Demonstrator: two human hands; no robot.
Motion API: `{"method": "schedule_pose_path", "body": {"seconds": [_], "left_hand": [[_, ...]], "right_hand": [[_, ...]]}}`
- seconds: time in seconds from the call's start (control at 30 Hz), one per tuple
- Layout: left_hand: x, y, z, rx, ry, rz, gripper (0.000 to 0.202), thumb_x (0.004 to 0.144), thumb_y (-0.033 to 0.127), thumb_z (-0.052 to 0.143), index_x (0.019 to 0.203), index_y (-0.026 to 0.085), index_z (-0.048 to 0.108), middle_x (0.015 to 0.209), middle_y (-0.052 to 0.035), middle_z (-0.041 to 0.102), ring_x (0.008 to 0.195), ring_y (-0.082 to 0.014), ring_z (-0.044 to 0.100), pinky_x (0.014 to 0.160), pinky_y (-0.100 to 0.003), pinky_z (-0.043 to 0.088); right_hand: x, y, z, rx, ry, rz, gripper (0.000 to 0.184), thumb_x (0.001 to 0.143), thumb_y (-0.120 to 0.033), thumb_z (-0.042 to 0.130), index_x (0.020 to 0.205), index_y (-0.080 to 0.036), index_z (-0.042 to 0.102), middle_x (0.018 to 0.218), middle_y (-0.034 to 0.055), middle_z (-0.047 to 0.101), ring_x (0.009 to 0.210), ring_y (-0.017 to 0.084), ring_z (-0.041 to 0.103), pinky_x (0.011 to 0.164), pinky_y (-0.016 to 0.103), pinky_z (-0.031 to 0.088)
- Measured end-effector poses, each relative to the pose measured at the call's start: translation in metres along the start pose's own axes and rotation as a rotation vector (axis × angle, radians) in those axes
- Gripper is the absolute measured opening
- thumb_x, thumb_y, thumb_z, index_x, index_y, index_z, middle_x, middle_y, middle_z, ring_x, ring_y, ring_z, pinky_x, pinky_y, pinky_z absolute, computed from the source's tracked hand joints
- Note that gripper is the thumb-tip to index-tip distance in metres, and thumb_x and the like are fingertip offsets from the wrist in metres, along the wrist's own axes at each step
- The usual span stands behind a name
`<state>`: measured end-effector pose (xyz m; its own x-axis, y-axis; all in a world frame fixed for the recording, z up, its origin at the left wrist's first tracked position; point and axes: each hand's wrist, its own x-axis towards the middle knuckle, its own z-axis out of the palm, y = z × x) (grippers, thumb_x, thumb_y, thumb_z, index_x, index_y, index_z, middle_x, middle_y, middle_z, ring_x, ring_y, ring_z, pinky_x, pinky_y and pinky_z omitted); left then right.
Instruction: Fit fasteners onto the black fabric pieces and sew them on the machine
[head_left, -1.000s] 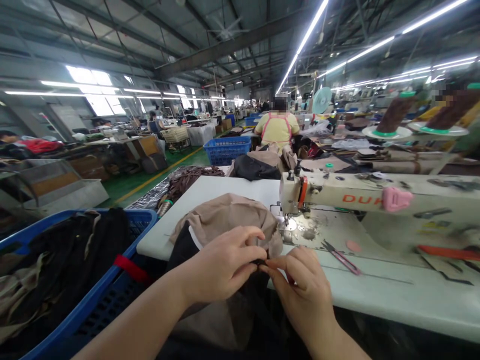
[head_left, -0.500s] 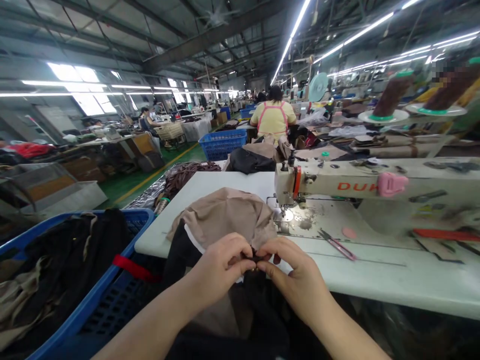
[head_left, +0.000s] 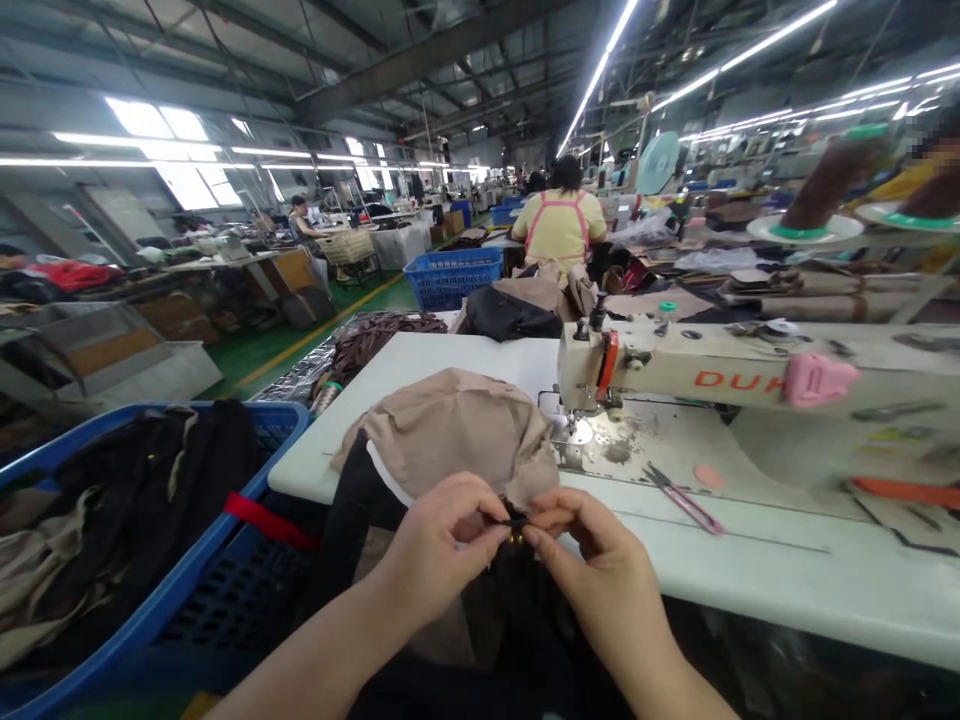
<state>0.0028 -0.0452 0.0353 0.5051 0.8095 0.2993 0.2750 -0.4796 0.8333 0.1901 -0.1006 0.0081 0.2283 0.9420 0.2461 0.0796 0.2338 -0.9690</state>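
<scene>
Lower centre of frame | left hand (head_left: 446, 540), right hand (head_left: 604, 560): fingers (head_left: 475, 494) pinched closed on black piece (head_left: 516, 521) | I'd hold it level, lightly taut

Left hand (head_left: 448, 540) and right hand (head_left: 598, 555) pinch a dark section of black-and-beige fabric (head_left: 454, 425) lying partly on the pale worktable (head_left: 780, 585), sewing machine (head_left: 667, 375) and pink-handled snips (head_left: 694, 511) to the right, blue basket (head_left: 180, 576) to the left.
</scene>
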Motion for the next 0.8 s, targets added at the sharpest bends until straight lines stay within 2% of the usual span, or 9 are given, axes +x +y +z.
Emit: {"method": "schedule_pose_path", "body": {"seconds": [0.13,0.23,0.3,0.4,0.5,0.57,0.67,0.8], "left_hand": [[0.002,-0.001,0.005,-0.047,0.051,-0.021,0.004,0.084,0.015,0.07,0.085,0.018,0.07,0.092,-0.0048,0.064,0.084,-0.0159,0.065,0.065,-0.02,0.055],[0.006,-0.001,0.008,-0.094,0.067,-0.056,0.004,0.083,0.013,0.07,0.084,0.018,0.07,0.09,-0.0039,0.063,0.081,-0.0152,0.065,0.064,-0.019,0.056],[0.007,-0.002,0.009,-0.115,0.065,-0.071,0.005,0.082,0.013,0.069,0.085,0.018,0.07,0.091,-0.004,0.063,0.083,-0.0156,0.065,0.065,-0.02,0.056],[0.007,-0.004,0.01,-0.107,0.054,-0.062,0.008,0.082,0.011,0.069,0.086,0.018,0.069,0.093,-0.0042,0.063,0.083,-0.0155,0.065,0.066,-0.02,0.056],[0.006,-0.007,0.012,-0.076,0.059,-0.021,0.011,0.081,0.008,0.068,0.086,0.018,0.069,0.093,-0.0042,0.063,0.082,-0.0146,0.064,0.065,-0.019,0.055],[0.004,-0.008,0.013,-0.084,0.066,0.011,0.013,0.082,0.006,0.068,0.087,0.018,0.069,0.093,-0.0044,0.064,0.082,-0.0144,0.065,0.065,-0.018,0.055],[0.001,-0.011,0.015,-0.125,0.063,0.049,0.013,0.084,0.006,0.067,0.088,0.018,0.069,0.095,-0.0048,0.063,0.082,-0.0137,0.066,0.064,-0.017,0.056],[-0.005,-0.013,0.015,-0.046,0.062,0.15,0.018,0.087,0.003,0.065,0.094,0.019,0.071,0.1,-0.0051,0.063,0.08,-0.0109,0.066,0.068,-0.017,0.056]], "right_hand": [[0.003,0.002,-0.002,-0.01,-0.011,0.033,0.025,0.08,-0.033,0.076,0.1,-0.021,0.068,0.081,0.0042,0.074,0.074,0.019,0.069,0.073,0.031,0.058],[0.01,0.003,-0.016,-0.135,-0.014,0.04,0.025,0.083,-0.038,0.072,0.102,-0.022,0.069,0.086,0.005,0.075,0.075,0.02,0.069,0.074,0.032,0.057],[0.018,0.007,-0.039,-0.332,0.064,-0.006,0.024,0.085,-0.043,0.068,0.098,-0.023,0.072,0.089,0.0052,0.075,0.073,0.02,0.066,0.074,0.034,0.056],[0.031,0.021,-0.089,-0.697,0.241,-0.082,0.03,0.087,-0.05,0.06,0.091,-0.024,0.074,0.086,0.0067,0.072,0.073,0.023,0.063,0.075,0.038,0.054],[0.042,0.041,-0.143,-0.975,0.364,-0.049,0.039,0.087,-0.052,0.051,0.091,-0.021,0.075,0.088,0.0121,0.069,0.081,0.029,0.065,0.079,0.045,0.054],[0.047,0.055,-0.17,-1.127,0.408,0.003,0.045,0.087,-0.053,0.047,0.096,-0.018,0.075,0.095,0.0167,0.069,0.094,0.034,0.064,0.089,0.05,0.051],[0.051,0.07,-0.191,-1.226,0.352,0.077,0.048,0.089,-0.053,0.041,0.098,-0.019,0.073,0.094,0.0173,0.07,0.101,0.037,0.062,0.093,0.053,0.05],[0.054,0.079,-0.196,-1.198,0.302,0.124,0.043,0.084,-0.05,0.046,0.097,-0.02,0.073,0.091,0.0168,0.069,0.097,0.036,0.063,0.093,0.051,0.05]]}}
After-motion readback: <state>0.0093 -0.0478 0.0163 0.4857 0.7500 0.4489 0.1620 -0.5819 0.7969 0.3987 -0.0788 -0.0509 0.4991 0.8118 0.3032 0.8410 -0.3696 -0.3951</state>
